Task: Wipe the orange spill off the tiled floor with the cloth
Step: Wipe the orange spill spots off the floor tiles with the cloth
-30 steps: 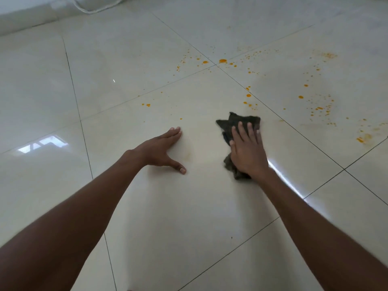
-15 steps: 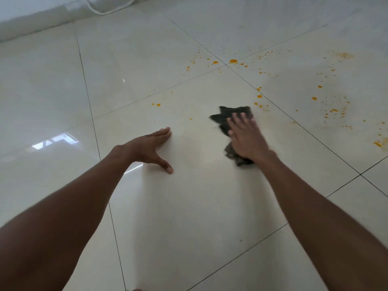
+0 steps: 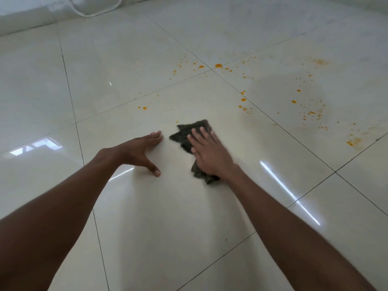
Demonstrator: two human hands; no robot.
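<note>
- Head view: both bare forearms reach forward and down to the floor (image 3: 130, 59), elbows out of frame.
- left hand (image 3: 139, 149) flat on the tile, palm down, fingers together pointing up-right, thumb splayed toward the camera; holds nothing, just props on the floor.
- right hand (image 3: 207, 153) lies palm down on top of the cloth (image 3: 189, 133), fingers spread a little and laid flat, pressing it to the tile rather than gripping it.
- cloth is dark, crumpled, on the middle tile; parts stick out past the fingertips and by the wrist. Just beside the left hand's fingertips, not touching.
- orange spill (image 3: 218, 65): scattered drops, biggest ones at the tile joint well beyond the cloth, more specks across the right-hand tile, a smeared patch near the right edge, two small drops up-left of the cloth.
- white cable (image 3: 94, 13) looped on the floor at the top, by the wall base.
- Nothing lies between cloth and nearest drops.
- Bright window glare on tiles at left and right.
</note>
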